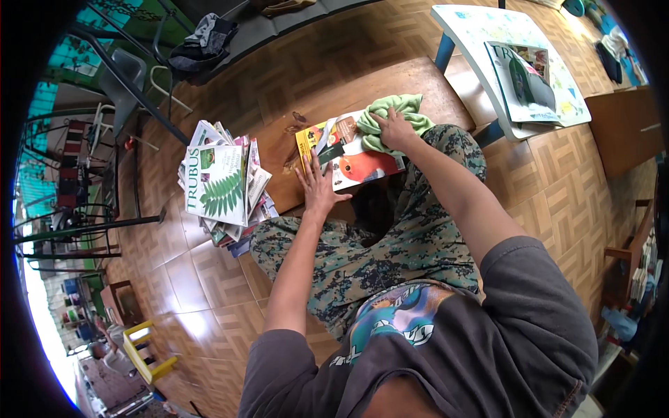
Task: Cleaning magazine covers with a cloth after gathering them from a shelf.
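A magazine point(368, 168) with a red bird on its cover lies on a low wooden bench point(277, 157) before me. My left hand point(318, 190) rests on the magazine's left end with fingers spread, holding nothing. Bunched under my right hand point(395, 130) is a light green cloth point(415, 107), gripped against the magazine's right end and covering part of it. Left of the bench stands an uneven stack of magazines point(219, 183), the top one showing a green fern-like leaf.
A small white table point(470, 31) with blue legs, at the upper right, carries more printed matter point(528, 89). Metal frames point(125, 89) and a grey chair point(123, 78) stand at the left. A yellow frame point(151, 352) and another person point(112, 358) are at the lower left.
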`<state>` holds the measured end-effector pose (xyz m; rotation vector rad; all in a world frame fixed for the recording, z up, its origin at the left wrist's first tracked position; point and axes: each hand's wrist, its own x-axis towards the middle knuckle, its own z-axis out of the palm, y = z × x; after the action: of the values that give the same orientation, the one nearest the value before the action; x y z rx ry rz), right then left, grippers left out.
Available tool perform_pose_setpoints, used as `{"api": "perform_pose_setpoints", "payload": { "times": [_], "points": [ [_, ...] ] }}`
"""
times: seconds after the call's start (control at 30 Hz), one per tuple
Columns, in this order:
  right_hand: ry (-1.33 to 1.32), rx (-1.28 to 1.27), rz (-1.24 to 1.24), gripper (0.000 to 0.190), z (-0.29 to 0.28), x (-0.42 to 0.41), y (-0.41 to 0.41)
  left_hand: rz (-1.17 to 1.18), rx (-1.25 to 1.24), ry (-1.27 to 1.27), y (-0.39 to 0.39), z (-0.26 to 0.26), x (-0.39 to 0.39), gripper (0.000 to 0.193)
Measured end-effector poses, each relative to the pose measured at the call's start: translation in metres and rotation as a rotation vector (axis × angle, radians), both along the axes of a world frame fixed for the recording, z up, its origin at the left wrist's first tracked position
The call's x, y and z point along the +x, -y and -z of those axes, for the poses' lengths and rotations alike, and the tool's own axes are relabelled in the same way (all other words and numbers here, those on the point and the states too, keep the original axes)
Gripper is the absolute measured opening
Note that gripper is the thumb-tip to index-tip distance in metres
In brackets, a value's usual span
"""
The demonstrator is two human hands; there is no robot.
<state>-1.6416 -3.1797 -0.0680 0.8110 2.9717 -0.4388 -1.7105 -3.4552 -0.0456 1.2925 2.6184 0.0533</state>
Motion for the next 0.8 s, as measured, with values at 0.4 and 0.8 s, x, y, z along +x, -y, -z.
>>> {"api": "perform_pose_setpoints", "payload": {
  "times": [0.4,0.8],
  "points": [
    [-0.769,-0.759,0.535,0.041,-0.043,-0.004,-0.037,0.339,-0.155,-0.443,0.003,0.013,-0.032,0.060],
    [-1.696,-1.828,0.695,0.028,-0.079,0.037,-0.063,-0.052,-0.085,0.457,-0.078,-0.171,-0.082,0.028]
  ]
}}
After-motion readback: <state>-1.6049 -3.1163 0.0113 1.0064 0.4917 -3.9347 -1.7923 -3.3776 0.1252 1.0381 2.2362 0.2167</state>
